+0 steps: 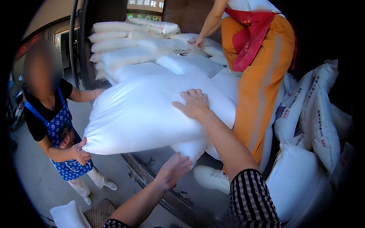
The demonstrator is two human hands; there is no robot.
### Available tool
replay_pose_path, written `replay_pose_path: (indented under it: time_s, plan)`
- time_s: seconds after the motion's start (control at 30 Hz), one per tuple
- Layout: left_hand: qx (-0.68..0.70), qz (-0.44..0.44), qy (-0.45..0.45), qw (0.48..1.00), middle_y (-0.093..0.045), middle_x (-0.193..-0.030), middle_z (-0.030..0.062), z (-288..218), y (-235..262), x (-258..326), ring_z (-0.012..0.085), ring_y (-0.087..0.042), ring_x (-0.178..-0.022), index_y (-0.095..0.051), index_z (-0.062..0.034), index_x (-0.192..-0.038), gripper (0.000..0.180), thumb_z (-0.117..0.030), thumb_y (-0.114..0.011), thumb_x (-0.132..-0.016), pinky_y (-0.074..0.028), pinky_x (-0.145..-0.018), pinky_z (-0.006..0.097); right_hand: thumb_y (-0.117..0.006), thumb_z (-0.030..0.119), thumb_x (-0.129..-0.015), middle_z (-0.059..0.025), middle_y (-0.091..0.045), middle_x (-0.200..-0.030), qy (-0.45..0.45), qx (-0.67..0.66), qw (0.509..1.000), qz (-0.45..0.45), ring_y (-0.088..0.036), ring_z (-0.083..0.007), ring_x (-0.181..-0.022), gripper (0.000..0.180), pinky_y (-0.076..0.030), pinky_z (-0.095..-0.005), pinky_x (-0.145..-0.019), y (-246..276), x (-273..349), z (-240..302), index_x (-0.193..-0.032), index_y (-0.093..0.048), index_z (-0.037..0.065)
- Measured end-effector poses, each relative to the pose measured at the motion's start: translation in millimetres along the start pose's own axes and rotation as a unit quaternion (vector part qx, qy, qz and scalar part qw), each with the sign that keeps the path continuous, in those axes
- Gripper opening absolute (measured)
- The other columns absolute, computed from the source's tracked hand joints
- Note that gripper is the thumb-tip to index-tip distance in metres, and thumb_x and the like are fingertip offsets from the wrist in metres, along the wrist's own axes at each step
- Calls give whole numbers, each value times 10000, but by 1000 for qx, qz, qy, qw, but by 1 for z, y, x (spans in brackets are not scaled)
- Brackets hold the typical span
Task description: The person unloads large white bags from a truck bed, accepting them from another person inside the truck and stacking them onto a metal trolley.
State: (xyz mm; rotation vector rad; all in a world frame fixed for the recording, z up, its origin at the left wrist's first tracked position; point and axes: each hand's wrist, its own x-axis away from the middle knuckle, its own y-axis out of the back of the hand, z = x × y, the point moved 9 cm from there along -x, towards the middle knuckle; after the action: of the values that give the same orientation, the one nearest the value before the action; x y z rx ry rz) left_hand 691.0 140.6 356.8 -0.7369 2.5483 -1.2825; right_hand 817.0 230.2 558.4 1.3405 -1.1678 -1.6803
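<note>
A big, full white sack (140, 114) slants across the middle, its left end out past the edge of the truck bed. My right hand (194, 103) rests on its top with fingers spread. Below its near side is my left hand (174, 171), fingers stretched out and holding nothing; whether the fingertips touch the smaller bulge of white sack (192, 148) behind them I cannot tell. At the left end, a person in a blue flowered apron (66, 136) grips a corner with one hand (80, 152) and has the other hand (99, 93) at the far corner.
Several white sacks (125, 51) are stacked at the back. Another person in orange trousers (254, 83) leans over them, one white shoe (211, 178) near my arms. More sacks (319, 117) lean at the right. The bed's edge (152, 190) drops to the ground, where a white sack (69, 216) lies.
</note>
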Motion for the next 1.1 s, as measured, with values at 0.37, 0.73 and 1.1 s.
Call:
replay_pose_path:
  time_s: [0.37,0.73,1.1]
  plan:
    - [148,-49,-66,986,-317,-1320,126,-3,-29,-17,292,-329,-1209,-197,-71,-1320,777,-554,-493,-788,-269,-1001,438,-569,597,-658,-223,-57,-1417,-22,-112,992,55,-49,-398,-1303,906,-147,-453,-1046,-26,-146,-43,-1369,-227,152]
    - [404,72,10,912,-320,-1332,100,93,-35,36,238,-341,-1204,-160,-65,-1341,926,-528,-640,-699,-288,-999,403,-645,406,-702,-242,-456,-1176,-4,-410,905,116,-530,-300,-999,873,-454,-369,-814,-46,-128,-16,-1309,-223,-59]
    - [362,-295,-50,883,-537,-1098,139,182,189,356,233,-576,-925,-409,-9,-1197,569,-264,-668,-760,-486,-768,344,-622,184,-706,-215,-504,-1096,-73,-485,859,145,-528,-310,-941,602,-430,-382,-826,-170,165,111,-1194,-386,-79]
